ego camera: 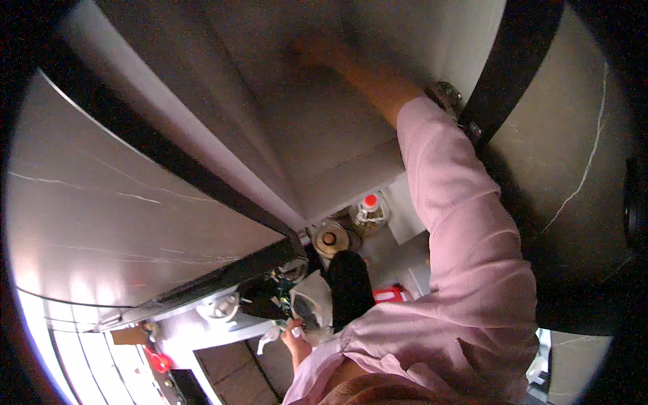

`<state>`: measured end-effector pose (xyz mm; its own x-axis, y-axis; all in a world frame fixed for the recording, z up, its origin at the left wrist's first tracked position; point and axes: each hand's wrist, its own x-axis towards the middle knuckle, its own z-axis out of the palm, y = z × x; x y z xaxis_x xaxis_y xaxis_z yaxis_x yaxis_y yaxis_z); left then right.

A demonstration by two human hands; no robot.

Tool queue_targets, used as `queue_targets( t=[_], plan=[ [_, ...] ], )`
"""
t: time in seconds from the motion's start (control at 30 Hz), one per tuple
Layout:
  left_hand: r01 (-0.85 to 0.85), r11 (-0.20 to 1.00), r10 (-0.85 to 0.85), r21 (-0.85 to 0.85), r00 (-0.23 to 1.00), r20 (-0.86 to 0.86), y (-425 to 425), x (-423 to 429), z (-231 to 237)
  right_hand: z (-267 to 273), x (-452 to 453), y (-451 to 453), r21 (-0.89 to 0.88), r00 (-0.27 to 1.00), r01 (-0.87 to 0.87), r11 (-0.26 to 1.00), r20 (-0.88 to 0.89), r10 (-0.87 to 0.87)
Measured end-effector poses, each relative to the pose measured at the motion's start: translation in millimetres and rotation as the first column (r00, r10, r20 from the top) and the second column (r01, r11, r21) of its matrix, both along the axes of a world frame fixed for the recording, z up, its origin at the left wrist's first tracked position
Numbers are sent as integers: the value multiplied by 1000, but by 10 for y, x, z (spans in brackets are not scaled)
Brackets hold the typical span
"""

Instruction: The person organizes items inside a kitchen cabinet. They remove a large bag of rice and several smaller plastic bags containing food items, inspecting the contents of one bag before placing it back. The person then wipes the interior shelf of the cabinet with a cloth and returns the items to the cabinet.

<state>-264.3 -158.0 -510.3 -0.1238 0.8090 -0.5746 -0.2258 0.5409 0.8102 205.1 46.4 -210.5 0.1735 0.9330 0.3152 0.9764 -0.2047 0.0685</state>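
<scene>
My right arm, in a pink sleeve, stretches up into the dim inside of a cabinet (324, 131). At the end of it, my right hand (316, 53) is dark and blurred; its fingers and anything in them cannot be made out. Low in the picture, my left hand (294, 334) grips the gathered top of a whitish plastic bag (313, 298). The bag hangs beside a dark rounded shape (349, 283) that I cannot identify. Below the cabinet's edge are a round lid with a knob (330, 240) and a clear plastic jug with a red cap (371, 212).
Marble-patterned panels, like cabinet doors, stand at the left (126, 202) and right (562, 126). A white round object (220, 307) sits on a pale surface at lower left. A red-and-white item (391, 294) lies near my body. Bright window bars (81, 359) show at the lower left.
</scene>
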Motion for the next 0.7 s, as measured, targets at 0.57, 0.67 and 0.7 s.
queue_targets(
  t=[0.57,0.67,0.7],
  plan=[
    [-9,1000,8,5,996,93,-130,-137,-453,-775,208,-431,9,932,227,974,290,-220],
    [22,1000,-23,7,990,141,-67,-44,-332,-882,41,-757,111,933,204,973,279,-228],
    [23,1000,-24,7,988,150,-63,-46,-299,-907,-46,-817,113,945,207,972,235,-229]
  ],
)
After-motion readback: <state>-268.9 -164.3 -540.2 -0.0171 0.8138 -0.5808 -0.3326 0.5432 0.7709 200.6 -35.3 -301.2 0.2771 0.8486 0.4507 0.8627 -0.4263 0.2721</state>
